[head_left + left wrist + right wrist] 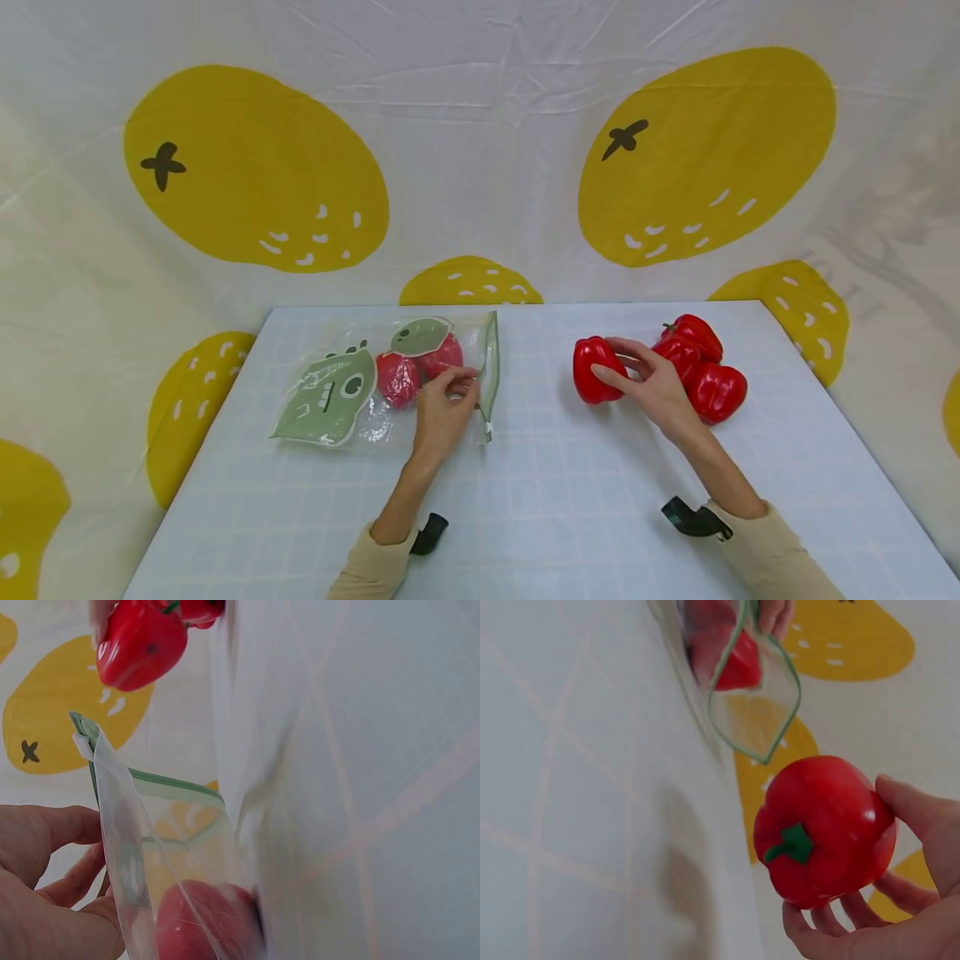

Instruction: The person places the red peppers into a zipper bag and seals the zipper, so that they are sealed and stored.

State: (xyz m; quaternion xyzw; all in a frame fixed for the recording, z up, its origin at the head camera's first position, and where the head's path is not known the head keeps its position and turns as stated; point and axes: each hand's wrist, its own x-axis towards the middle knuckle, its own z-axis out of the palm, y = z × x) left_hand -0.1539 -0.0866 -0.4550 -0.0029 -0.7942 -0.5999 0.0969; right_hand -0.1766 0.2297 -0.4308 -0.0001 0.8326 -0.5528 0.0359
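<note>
A red bell pepper (595,372) with a green stem is in my right hand (660,396), the thumb on one side and fingertips on the other. The right wrist view shows this bell pepper (821,825) held above the table. At the left lies a clear zip bag (326,404) with green cartoon prints and a green top strip, red peppers (399,379) inside it. My left hand (444,417) pinches the upper film of the bag near its mouth. In the right wrist view the bag's green-edged mouth (799,694) gapes apart.
Three more red bell peppers (717,392) sit clustered on the table's right side, just beyond my right hand. The pale checked tabletop (555,500) ends at a hanging cloth (480,167) printed with yellow fruit. Dark wrist cameras (696,518) sit at both sleeves.
</note>
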